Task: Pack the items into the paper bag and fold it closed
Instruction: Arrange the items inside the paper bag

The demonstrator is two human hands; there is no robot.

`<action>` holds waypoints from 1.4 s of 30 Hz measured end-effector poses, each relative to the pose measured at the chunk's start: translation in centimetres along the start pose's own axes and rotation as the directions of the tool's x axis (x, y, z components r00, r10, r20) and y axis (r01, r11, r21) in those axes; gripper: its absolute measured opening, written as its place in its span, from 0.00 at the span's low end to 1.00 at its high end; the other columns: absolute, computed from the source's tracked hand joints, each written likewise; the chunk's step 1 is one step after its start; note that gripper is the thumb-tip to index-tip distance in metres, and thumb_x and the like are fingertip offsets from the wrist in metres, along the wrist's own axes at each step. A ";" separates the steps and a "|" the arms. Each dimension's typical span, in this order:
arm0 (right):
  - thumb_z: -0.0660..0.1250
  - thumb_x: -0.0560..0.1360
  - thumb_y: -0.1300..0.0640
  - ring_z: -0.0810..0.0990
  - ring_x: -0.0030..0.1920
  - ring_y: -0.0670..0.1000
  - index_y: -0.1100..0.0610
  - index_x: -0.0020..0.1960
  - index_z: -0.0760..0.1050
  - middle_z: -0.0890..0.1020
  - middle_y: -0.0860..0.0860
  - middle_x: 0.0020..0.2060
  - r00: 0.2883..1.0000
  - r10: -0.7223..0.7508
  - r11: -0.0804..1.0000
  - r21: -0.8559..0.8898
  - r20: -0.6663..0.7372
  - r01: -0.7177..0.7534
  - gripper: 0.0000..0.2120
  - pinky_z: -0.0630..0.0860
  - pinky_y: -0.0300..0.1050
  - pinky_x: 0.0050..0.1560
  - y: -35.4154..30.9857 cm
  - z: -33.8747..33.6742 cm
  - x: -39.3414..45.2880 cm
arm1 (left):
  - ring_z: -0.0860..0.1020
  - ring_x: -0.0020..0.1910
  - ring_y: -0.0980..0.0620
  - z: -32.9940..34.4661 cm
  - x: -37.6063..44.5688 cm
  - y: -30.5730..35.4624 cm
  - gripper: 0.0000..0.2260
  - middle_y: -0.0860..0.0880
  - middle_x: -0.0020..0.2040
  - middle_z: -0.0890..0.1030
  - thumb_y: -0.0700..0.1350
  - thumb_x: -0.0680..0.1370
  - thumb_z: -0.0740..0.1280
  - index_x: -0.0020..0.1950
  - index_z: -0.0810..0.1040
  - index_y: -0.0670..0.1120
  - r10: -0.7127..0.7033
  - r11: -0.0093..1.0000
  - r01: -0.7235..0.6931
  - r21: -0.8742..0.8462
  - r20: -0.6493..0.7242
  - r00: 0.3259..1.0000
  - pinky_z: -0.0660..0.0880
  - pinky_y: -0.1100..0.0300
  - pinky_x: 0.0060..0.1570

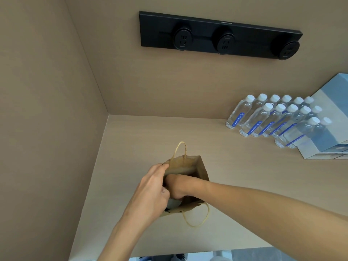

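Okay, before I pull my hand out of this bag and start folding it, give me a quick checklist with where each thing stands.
1. Paper bag upright on the shelf: ok.
2. Left hand steadying the bag's rim: ok.
3. Right hand out of the bag: not ok, it is inside.
4. Items seated inside: cannot tell, hidden.
5. Near handle clear of the fold: not ok, it hangs outside.
6. Water bottles clear of the bag: ok.

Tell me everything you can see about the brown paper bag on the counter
The brown paper bag looks like kraft paper, with two twisted paper loop handles, one standing at the far edge, one drooping toward the camera. It stands open on the light wood counter, near the left wall. The left hand grips its near-left rim; the right hand reaches inside, fingers hidden. Something pale shows low inside, but what it is cannot be told.
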State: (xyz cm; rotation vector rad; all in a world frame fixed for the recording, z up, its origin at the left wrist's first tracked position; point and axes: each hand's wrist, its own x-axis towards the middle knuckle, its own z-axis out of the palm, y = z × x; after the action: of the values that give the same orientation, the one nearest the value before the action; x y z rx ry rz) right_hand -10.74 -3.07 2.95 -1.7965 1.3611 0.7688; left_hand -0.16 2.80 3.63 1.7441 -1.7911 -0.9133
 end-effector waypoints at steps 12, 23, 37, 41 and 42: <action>0.56 0.79 0.67 0.68 0.30 0.51 0.64 0.55 0.75 0.72 0.55 0.35 0.968 -0.068 0.895 -0.415 0.241 0.166 0.10 0.67 0.37 0.20 -0.2 0.2 -2.1 | 0.74 0.45 0.59 0.6 -0.5 -0.5 0.33 0.60 0.70 0.66 0.33 0.69 0.56 0.73 0.64 0.52 -0.012 1.000 0.013 -0.024 0.029 0.999 0.67 0.68 0.50; 0.64 0.75 0.69 0.73 0.28 0.53 0.66 0.55 0.77 0.78 0.57 0.37 0.986 0.009 0.842 -0.533 0.169 0.084 0.10 0.69 0.42 0.24 -0.7 -2.0 -4.4 | 0.76 0.57 0.50 0.3 -0.5 -0.3 0.32 0.57 0.72 0.67 0.32 0.70 0.56 0.74 0.65 0.50 0.015 1.000 -0.015 0.000 0.042 0.999 0.69 0.66 0.56; 0.66 0.73 0.66 0.76 0.38 0.56 0.60 0.58 0.75 0.74 0.54 0.38 0.985 -0.014 0.876 -0.477 -0.174 -0.071 0.14 0.73 0.48 0.36 -0.7 -2.9 -5.3 | 0.71 0.64 0.57 -0.1 -0.3 -0.2 0.30 0.56 0.70 0.71 0.31 0.71 0.58 0.71 0.69 0.50 0.036 0.999 -0.036 -0.014 0.002 0.999 0.63 0.71 0.57; 0.68 0.73 0.65 0.77 0.46 0.56 0.59 0.58 0.75 0.76 0.55 0.44 0.968 -0.040 0.875 -0.477 -0.246 -0.085 0.14 0.75 0.49 0.39 -0.6 -3.8 -6.0 | 0.73 0.58 0.58 -0.3 -0.4 -0.3 0.30 0.57 0.65 0.74 0.32 0.70 0.57 0.69 0.70 0.53 0.043 0.998 -0.043 -0.054 0.013 0.999 0.68 0.67 0.55; 0.69 0.73 0.64 0.77 0.48 0.57 0.59 0.58 0.76 0.76 0.54 0.44 0.964 -0.042 0.866 -0.491 -0.262 -0.096 0.14 0.74 0.49 0.39 -0.6 -3.9 -6.1 | 0.73 0.57 0.59 -0.3 -0.4 -0.3 0.30 0.57 0.64 0.74 0.32 0.69 0.57 0.68 0.70 0.54 0.044 0.997 -0.043 -0.063 0.014 0.999 0.69 0.67 0.54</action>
State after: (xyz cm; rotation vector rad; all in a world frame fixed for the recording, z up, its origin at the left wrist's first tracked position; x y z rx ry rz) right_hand -11.63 -3.08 10.23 -2.3618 1.4486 0.9933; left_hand 0.30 3.16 3.72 1.6570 -1.7837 -0.9576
